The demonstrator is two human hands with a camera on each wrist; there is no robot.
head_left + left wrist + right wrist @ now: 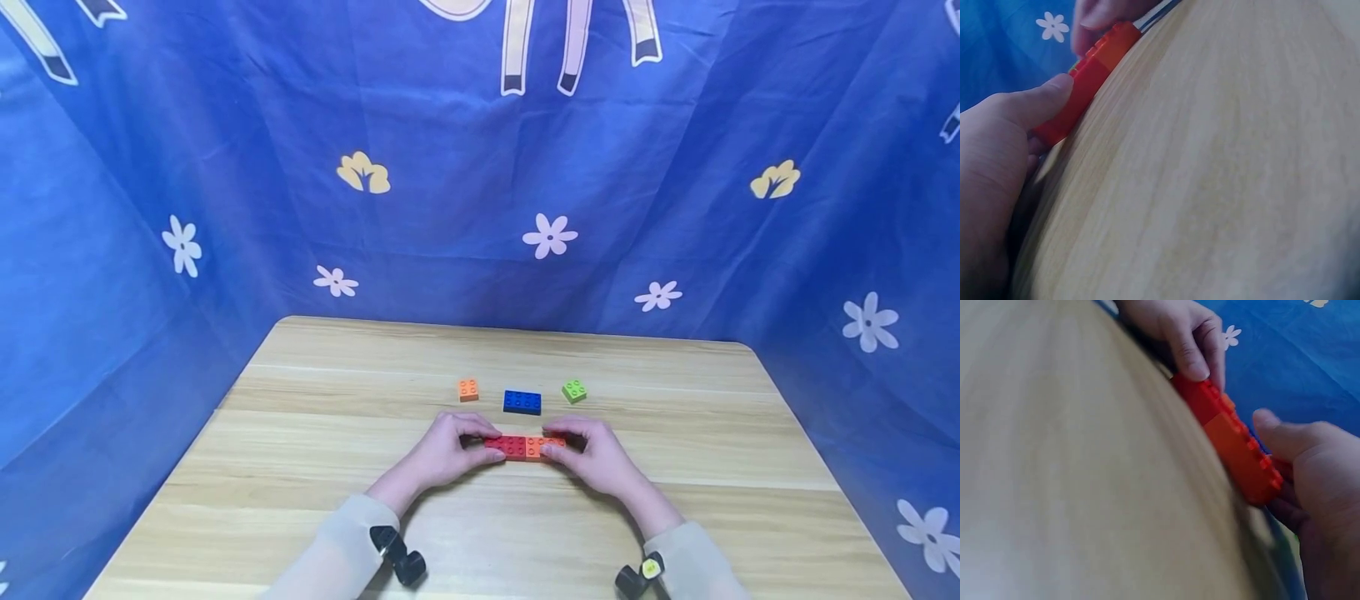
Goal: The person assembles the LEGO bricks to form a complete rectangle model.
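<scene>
Two eight-stud toy bricks lie end to end on the table: a red brick (514, 447) at left and an orange brick (533, 447) at right. The red one's left part is pinched by my left hand (444, 451), thumb on the near side and fingers behind. My right hand (597, 457) is around the right end of the orange brick. In the right wrist view its thumb (1275, 432) stands raised above the studs, apart from the brick, while its other fingers are behind and partly hidden. Whether the two bricks are joined I cannot tell.
Beyond the hands lie a small orange brick (468, 390), a blue brick (522, 402) and a small green brick (574, 391). The wooden table (360, 367) meets a blue patterned curtain (450, 225) at the back and sides.
</scene>
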